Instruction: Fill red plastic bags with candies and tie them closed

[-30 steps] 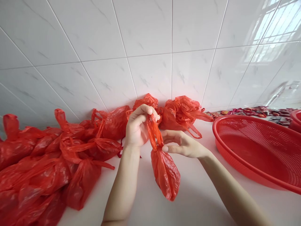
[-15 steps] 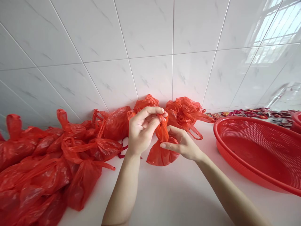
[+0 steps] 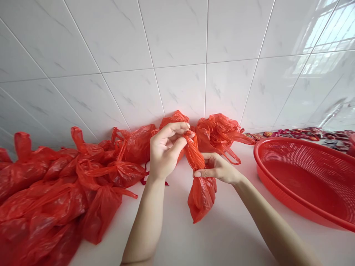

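Note:
A red plastic bag (image 3: 202, 199) hangs in front of me, gathered and twisted in its upper part, its lower end loose above the white surface. My left hand (image 3: 168, 147) pinches the top of the bag between thumb and fingers. Lower down, my right hand (image 3: 217, 169) grips the bag's middle, thumb in front and the other fingers partly hidden behind it.
Many filled red bags (image 3: 55, 199) are heaped on the left. Crumpled red bags (image 3: 219, 131) lie against the tiled wall (image 3: 180, 85). A red perforated basket (image 3: 302, 181) stands at right, with small packets (image 3: 299, 133) behind it on the white table (image 3: 177, 229).
The held bag hangs longer and narrower, its lower end further down and slightly right. My right hand has moved a little right and down with its grip kept.

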A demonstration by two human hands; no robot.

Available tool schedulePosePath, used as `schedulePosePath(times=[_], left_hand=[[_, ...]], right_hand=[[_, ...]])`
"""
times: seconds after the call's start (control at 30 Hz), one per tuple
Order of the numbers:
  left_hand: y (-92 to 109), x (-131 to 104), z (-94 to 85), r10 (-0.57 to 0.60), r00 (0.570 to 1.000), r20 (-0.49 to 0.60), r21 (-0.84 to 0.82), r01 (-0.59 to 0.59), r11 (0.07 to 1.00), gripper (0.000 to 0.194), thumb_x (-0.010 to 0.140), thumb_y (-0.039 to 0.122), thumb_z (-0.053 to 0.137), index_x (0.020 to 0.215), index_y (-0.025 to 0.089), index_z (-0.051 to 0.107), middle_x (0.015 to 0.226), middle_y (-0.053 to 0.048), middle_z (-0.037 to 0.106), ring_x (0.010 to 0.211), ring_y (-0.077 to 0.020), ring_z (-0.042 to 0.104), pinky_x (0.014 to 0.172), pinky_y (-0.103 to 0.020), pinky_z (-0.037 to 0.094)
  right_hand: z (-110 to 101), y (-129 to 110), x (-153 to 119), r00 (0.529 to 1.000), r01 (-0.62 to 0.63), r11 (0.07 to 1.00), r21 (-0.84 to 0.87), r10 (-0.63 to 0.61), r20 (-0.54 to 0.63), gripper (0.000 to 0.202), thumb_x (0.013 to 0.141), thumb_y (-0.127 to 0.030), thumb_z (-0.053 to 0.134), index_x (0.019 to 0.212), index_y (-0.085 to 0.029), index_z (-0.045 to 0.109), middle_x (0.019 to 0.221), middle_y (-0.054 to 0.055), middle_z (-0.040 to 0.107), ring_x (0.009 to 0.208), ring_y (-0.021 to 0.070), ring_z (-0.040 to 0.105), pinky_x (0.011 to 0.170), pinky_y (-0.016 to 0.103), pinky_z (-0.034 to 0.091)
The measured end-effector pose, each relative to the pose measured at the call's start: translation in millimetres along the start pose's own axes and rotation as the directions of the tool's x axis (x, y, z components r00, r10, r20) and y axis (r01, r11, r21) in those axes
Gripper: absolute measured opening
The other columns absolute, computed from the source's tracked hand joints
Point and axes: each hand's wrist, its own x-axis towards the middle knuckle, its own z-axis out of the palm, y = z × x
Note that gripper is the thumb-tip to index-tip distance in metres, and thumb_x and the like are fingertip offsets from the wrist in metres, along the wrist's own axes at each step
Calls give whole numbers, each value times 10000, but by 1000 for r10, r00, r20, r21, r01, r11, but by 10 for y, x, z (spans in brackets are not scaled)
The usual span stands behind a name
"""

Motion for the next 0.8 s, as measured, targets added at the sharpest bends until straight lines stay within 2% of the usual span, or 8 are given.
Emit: schedulePosePath(times=[0.17,0.27,0.43,0.53,0.63,0.73,0.8], left_hand=[[2,-14,-8,12,1000,13,16,-12,1000,217,789,73,665,948,194,751,877,-15,759,814,-179,756,769,-290,631],[-6,-39,-2,10,998,67,20,-11,1000,218,801,80,673,953,209,763,907,-12,758,818,-170,753,764,-277,631],[-8,-72,21,23,991,134,16,-25,1000,254,810,68,658,976,218,778,967,-30,769,842,-174,750,766,-274,630],[-7,-71,6,35,991,128,13,-37,999,243,814,74,658,974,216,776,970,-32,768,844,-177,749,763,-282,631],[-4,-59,-32,37,994,102,13,-38,999,230,816,86,673,976,217,774,932,-23,761,832,-173,747,773,-285,629],[10,-48,-63,33,997,64,-6,-32,999,191,825,97,671,948,205,768,931,-28,753,814,-170,742,775,-292,625],[26,-43,-74,15,997,73,-26,-13,1000,198,822,131,705,998,206,757,1012,-48,751,892,-197,744,813,-316,623]], right_hand=[[-8,23,3,997,-39,999,12,40,-68,417,660,-354,909,768,-176,548,710,-59,508,646,94,467,619,254,415],[-14,16,4,995,-47,999,-24,45,-87,426,639,-364,914,788,-178,561,709,-59,509,636,92,451,596,247,396],[-3,-33,-8,995,-27,980,-199,7,-97,418,728,-416,836,639,-193,494,643,-62,435,588,87,373,560,258,344],[18,-43,-6,990,-12,972,-234,-22,-142,442,729,-432,831,634,-202,466,640,-64,412,583,89,352,551,262,320],[26,-39,-5,994,0,971,-240,-27,-109,412,744,-451,824,673,-193,510,666,-55,430,596,94,360,552,263,306],[9,-52,-29,997,13,945,-328,-39,-73,409,803,-482,777,666,-187,528,659,-46,424,602,100,352,556,269,296],[-7,-76,-58,992,26,917,-399,-74,-105,447,823,-501,757,623,-187,509,633,-45,399,595,100,329,555,271,291]])
